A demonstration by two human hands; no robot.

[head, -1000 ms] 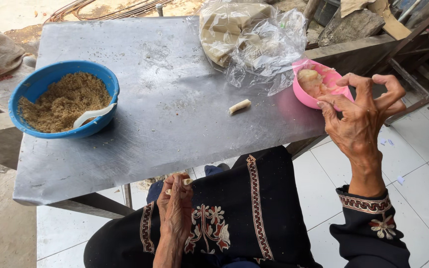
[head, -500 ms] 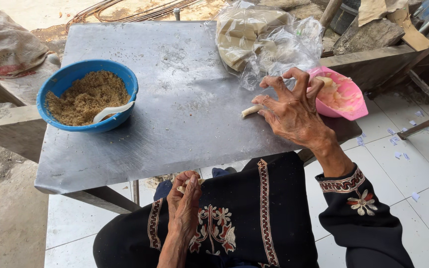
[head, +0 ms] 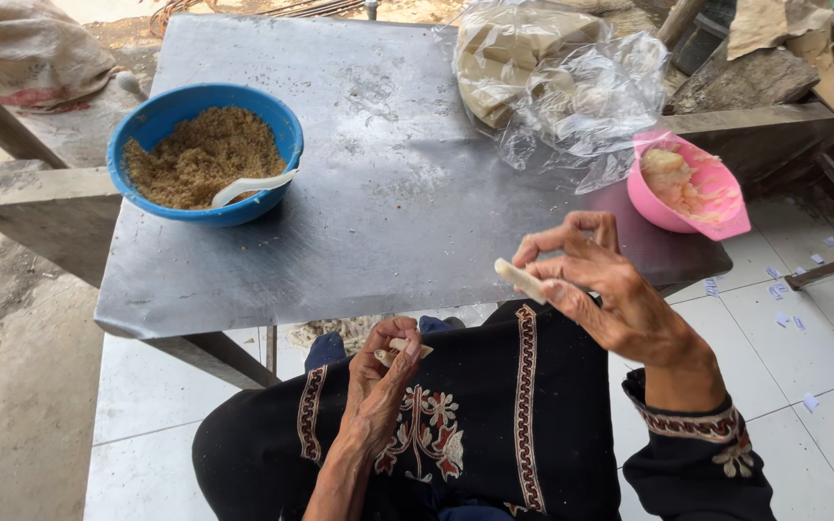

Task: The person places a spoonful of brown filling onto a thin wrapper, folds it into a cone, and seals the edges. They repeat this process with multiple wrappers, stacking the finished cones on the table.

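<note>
Over my lap, my right hand pinches a small pale roll; I'd keep that grip light. My left hand curls around another pale piece.

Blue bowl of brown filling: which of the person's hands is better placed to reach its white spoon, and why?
Left hand, probably: the blue bowl and its white spoon lie on that side; the right hand already holds a pale dough piece.

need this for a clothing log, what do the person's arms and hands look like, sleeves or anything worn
Both hands are bare, with no gloves, rings or watch showing. The right hand comes out of a black sleeve with a red-and-cream patterned cuff band and an embroidered flower. The left hand and its forearm show no sleeve.
</note>
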